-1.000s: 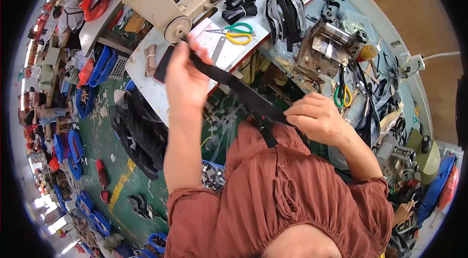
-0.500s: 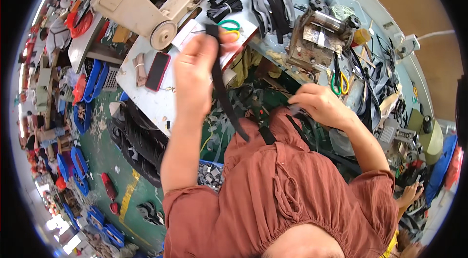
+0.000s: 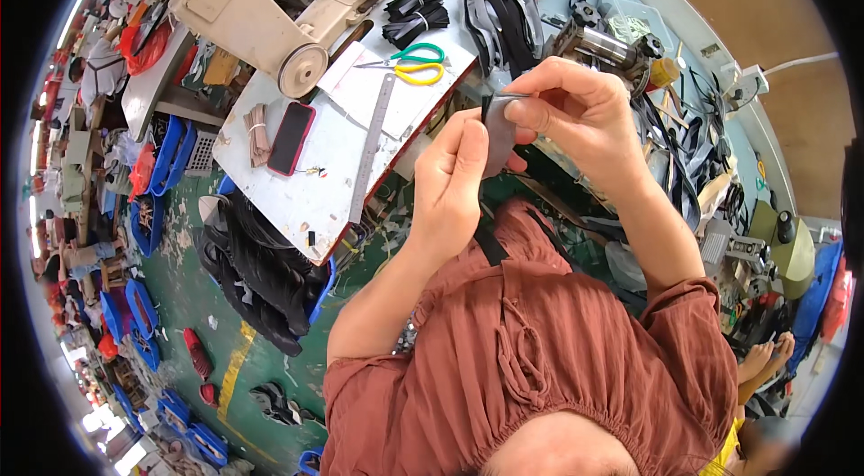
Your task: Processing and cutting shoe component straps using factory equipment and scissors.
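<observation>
Both of my hands meet in front of me around a short grey and black strip (image 3: 498, 136). My left hand (image 3: 450, 179) pinches its left edge between thumb and fingers. From the right, my right hand (image 3: 580, 121) grips its top edge between thumb and forefinger. Part of the strip is hidden by my fingers. On the white table to the left lie scissors (image 3: 418, 73) with one green and one yellow handle, and a metal ruler (image 3: 373, 148). Bundled black strips (image 3: 416, 13) and a pile of grey and black strips (image 3: 500, 13) lie farther back.
A beige sewing machine (image 3: 243, 13) stands at the far left of the table, with a phone (image 3: 292, 136) nearer me. A metal roller machine (image 3: 603, 44) sits behind my right hand. Below the table, black material fills a blue bin (image 3: 321, 291). Another person's hands (image 3: 765, 357) show at lower right.
My left hand has come down and right from above the table. My right hand has risen from near my lap, and both now hold the strip together. The scissors and ruler are uncovered.
</observation>
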The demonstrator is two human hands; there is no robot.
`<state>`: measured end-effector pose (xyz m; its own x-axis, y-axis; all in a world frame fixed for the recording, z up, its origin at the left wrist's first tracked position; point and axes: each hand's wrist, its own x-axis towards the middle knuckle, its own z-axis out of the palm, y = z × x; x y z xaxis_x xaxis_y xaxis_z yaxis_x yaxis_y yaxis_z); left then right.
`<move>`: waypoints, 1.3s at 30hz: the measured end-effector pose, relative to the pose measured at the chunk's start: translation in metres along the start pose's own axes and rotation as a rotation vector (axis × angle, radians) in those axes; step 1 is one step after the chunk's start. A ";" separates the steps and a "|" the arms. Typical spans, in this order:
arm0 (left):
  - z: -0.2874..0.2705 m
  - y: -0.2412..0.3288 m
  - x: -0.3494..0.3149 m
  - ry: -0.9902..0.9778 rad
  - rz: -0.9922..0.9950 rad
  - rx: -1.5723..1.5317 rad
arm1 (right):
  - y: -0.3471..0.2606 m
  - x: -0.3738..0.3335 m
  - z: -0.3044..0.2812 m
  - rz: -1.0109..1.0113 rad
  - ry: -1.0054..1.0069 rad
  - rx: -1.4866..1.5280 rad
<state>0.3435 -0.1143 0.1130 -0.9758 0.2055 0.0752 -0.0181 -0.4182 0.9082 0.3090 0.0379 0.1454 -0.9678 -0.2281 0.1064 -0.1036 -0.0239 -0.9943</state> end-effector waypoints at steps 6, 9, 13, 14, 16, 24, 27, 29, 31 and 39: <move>-0.010 0.003 -0.001 0.074 0.081 0.321 | 0.004 0.011 0.011 -0.075 -0.059 -0.147; -0.026 -0.005 -0.006 0.151 0.018 0.342 | 0.024 0.024 0.018 0.016 -0.132 -0.059; -0.053 -0.017 -0.026 0.261 -0.084 0.167 | 0.088 0.075 0.017 0.190 -0.194 -0.275; -0.058 -0.021 -0.031 0.285 -0.086 0.116 | 0.119 0.092 0.014 0.199 -0.179 -0.488; -0.069 -0.023 -0.043 0.364 -0.132 0.132 | 0.177 0.120 0.021 0.106 -0.201 -0.752; -0.113 -0.042 -0.085 0.639 -0.208 0.056 | 0.334 0.198 0.062 -0.205 -0.296 -1.403; -0.120 -0.037 -0.087 0.683 -0.178 0.010 | 0.330 0.210 0.060 -0.217 -0.367 -1.559; -0.120 -0.033 -0.080 0.682 -0.149 0.006 | 0.338 0.215 0.047 -0.262 -0.262 -1.497; -0.120 -0.033 -0.072 0.677 -0.140 -0.001 | 0.328 0.216 0.041 -0.082 -0.255 -1.381; -0.108 -0.055 -0.067 0.652 -0.163 0.096 | 0.260 0.027 -0.004 -0.546 -0.002 -0.821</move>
<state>0.3860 -0.2002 0.0140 -0.8947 -0.3291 -0.3021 -0.1859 -0.3407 0.9216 0.2552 0.0298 -0.1104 -0.7392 -0.3883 0.5503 -0.6641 0.5565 -0.4993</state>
